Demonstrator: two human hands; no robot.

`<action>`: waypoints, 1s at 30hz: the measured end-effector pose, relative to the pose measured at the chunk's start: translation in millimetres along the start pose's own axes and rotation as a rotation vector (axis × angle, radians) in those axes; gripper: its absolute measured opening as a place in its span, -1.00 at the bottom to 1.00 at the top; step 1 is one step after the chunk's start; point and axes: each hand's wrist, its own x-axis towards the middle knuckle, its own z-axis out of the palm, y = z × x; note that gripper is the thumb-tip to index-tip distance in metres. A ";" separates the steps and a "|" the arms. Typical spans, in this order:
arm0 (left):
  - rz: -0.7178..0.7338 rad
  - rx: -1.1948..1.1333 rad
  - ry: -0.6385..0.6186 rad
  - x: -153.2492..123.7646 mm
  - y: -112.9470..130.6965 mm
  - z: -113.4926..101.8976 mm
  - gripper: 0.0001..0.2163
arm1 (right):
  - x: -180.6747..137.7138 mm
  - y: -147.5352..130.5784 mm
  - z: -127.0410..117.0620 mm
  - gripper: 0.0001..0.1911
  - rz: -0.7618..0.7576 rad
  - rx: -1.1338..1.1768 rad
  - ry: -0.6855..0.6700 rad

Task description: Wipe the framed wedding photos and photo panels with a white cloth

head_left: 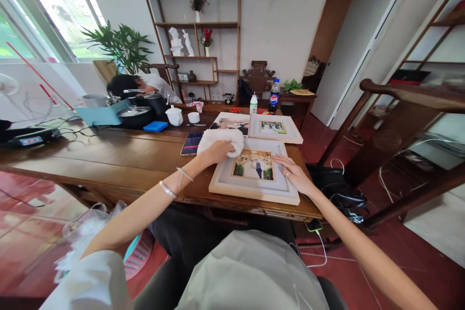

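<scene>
A picture frame (225, 181) with pale wood sides and a wide light mat lies flat at the near table edge, around a photo of a couple. My left hand (218, 151), a silver bangle at its wrist, grips a fluffy white cloth (214, 138) at the frame's upper left corner. On the frame's right side rests my right hand (296, 174), fingers stretched out towards the photo and a ring on one finger. Behind it lie a second framed photo (290, 131) and an unframed-looking photo print (225, 118). A dark phone (191, 144) is partly beneath the cloth.
The wooden table (109, 155) also bears a white teapot (175, 116), a white cup (193, 117), a blue box (155, 126), a cola bottle (274, 96) and a white bottle (253, 104). Across it a person (160, 88) leans down. A wooden chair (392, 131) stands right.
</scene>
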 end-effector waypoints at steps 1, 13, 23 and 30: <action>0.036 -0.024 -0.010 -9.4 10.9 -3.4 -0.66 | 0.0 -0.5 -0.4 -0.56 0.005 -0.001 -0.004; 0.183 -0.136 0.056 -79.3 79.1 4.6 -0.63 | 0.5 -4.3 -1.0 -0.57 0.015 -0.020 -0.015; 0.053 0.023 0.163 38.1 10.3 31.5 -0.74 | -0.1 -3.9 -3.1 -0.53 0.023 -0.017 -0.035; 0.187 0.087 0.117 -3.0 39.5 21.4 -0.78 | 0.1 -3.4 -1.9 -0.52 0.024 -0.006 -0.016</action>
